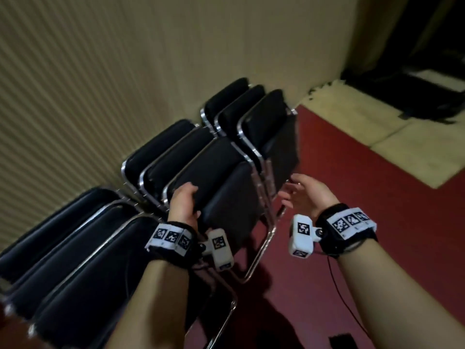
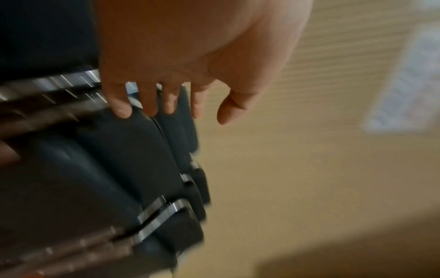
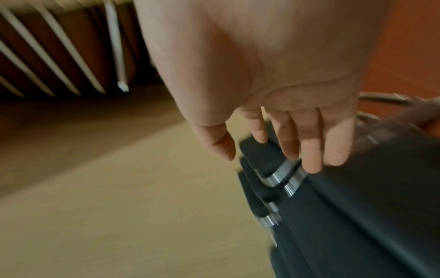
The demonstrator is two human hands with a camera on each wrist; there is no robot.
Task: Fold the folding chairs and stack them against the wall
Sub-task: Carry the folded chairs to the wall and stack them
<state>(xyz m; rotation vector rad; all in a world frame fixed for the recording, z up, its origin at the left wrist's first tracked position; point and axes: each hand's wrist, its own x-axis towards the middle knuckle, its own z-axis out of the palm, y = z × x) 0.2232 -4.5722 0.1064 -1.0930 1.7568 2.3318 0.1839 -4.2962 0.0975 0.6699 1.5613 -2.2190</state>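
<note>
The left hand point(image 1: 185, 202) lies on the top edge of the front folded chair point(image 1: 221, 187) in the middle stack. In the head view the thumb seems to hook over the black backrest; in the left wrist view the fingers point(image 2: 123, 107) are nearly straight, their tips touching the padding, thumb apart. It rests there more than it grips.

The right hand point(image 1: 305, 195) is off to the right of that chair, palm turned toward it, fingers loosely spread and holding nothing. In the right wrist view its fingertips point(image 3: 311, 161) lie over a chrome frame corner; whether they touch it I cannot tell, as the picture is blurred.

3 stacks of 3 folded chairs each lean on the beige wall point(image 1: 100, 59) ahead of the hands: 1 stack point(image 1: 75, 250) left of the left hand, 1 under it, 1 point(image 1: 251, 117) beyond the right hand. Red floor point(image 1: 352, 185) lies below the right hand.
</note>
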